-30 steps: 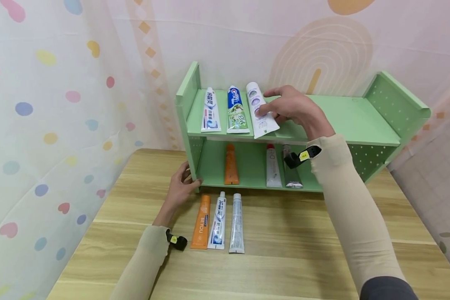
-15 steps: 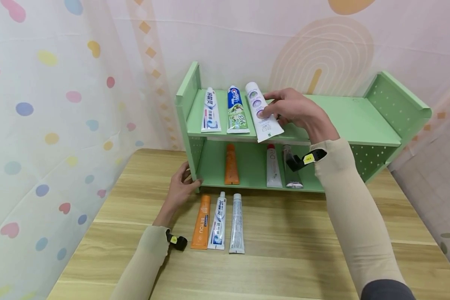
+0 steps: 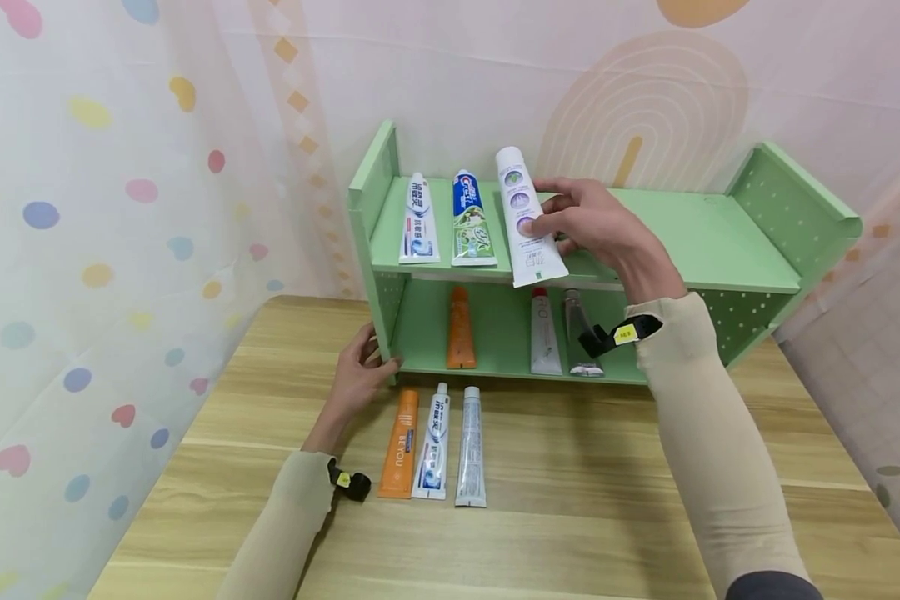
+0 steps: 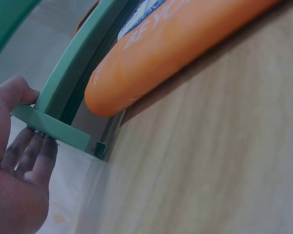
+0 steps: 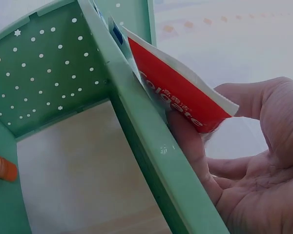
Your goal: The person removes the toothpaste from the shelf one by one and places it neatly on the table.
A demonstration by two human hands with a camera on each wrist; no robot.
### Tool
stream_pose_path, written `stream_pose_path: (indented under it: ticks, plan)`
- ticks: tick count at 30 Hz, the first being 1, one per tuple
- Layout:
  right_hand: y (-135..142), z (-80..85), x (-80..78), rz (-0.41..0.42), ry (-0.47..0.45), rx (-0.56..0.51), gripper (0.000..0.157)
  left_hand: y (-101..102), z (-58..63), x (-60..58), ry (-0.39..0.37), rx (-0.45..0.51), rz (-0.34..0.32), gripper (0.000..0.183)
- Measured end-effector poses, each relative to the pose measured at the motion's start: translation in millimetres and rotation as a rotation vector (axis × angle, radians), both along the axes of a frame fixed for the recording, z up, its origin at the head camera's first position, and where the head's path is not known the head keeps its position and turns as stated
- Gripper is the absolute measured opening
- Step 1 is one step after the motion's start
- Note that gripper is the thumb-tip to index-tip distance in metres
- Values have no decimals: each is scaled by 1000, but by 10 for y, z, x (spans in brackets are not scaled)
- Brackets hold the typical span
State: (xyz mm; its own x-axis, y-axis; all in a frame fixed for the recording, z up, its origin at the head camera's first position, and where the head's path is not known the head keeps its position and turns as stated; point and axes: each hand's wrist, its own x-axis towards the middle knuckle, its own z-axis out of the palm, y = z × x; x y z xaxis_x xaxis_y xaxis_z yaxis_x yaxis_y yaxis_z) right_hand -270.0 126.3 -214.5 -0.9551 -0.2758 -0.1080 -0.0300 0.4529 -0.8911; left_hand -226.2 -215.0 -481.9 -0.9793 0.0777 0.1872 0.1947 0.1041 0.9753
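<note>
My right hand (image 3: 600,229) pinches a white toothpaste tube (image 3: 523,204) between thumb and fingers, over the upper level of the green shelf (image 3: 705,237). Its cap points to the back and its flat end hangs over the front edge. In the right wrist view, the red Colgate underside of this tube (image 5: 171,85) faces the camera. Left of it on the same level lie a blue-green Crest tube (image 3: 474,233) and a white-and-blue tube (image 3: 418,221). My left hand (image 3: 356,371) grips the front edge of the shelf's left side panel, thumb and fingers on opposite sides.
On the lower level lie an orange tube (image 3: 461,333), a white tube with a red cap (image 3: 545,337) and a grey tube (image 3: 579,333). In front, on the wooden table (image 3: 570,517), lie an orange BE YOU tube (image 3: 401,450), a white-and-blue tube (image 3: 432,450) and a silvery-white tube (image 3: 471,454).
The right hand has shifted slightly right and toward the front with the toothpaste tube. Its cap end now appears higher and its flat end lower. The left hand stays on the shelf.
</note>
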Motion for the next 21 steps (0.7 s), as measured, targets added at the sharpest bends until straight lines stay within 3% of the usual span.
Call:
stream_pose_path:
  ticks: [21]
  plan:
    - [20, -85, 270, -17, 137, -53, 75, -51, -4, 41, -31, 9, 0, 77]
